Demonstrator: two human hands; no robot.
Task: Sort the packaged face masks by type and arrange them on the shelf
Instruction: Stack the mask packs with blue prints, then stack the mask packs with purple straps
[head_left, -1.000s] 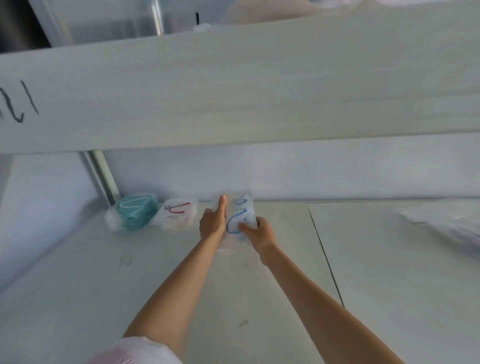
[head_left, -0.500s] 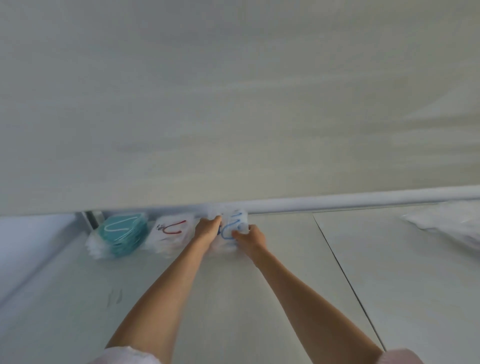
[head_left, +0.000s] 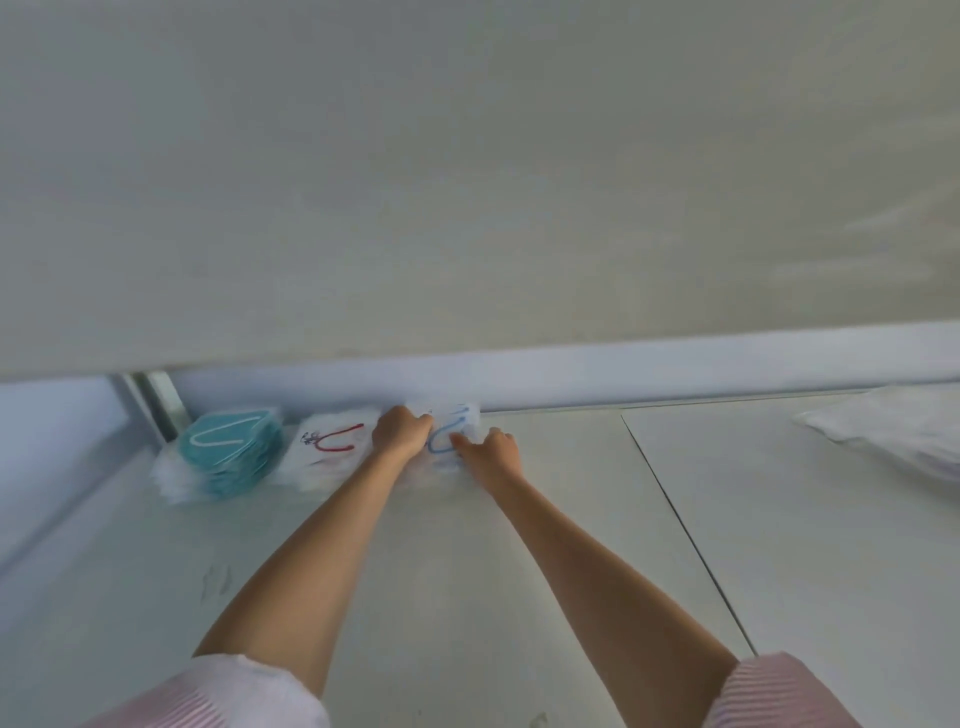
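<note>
Both your hands are on the blue-loop mask pack (head_left: 451, 434) at the back of the shelf (head_left: 467, 597), right up against the rear wall. Your left hand (head_left: 401, 432) has its fingers curled over the pack's left edge, and your right hand (head_left: 493, 453) pinches the right side, so each grip is closed on it. Just beside it to the left sits the red-loop pack (head_left: 332, 447), then the teal mask stack (head_left: 228, 449). More clear packs (head_left: 893, 434) lie far right.

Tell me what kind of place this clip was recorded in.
Probably a stockroom or shop shelving unit: a pale shelf under an upper board, with sorted stacks along the back, teal masks, red-loop masks, and blue-loop masks held by both hands.
</note>
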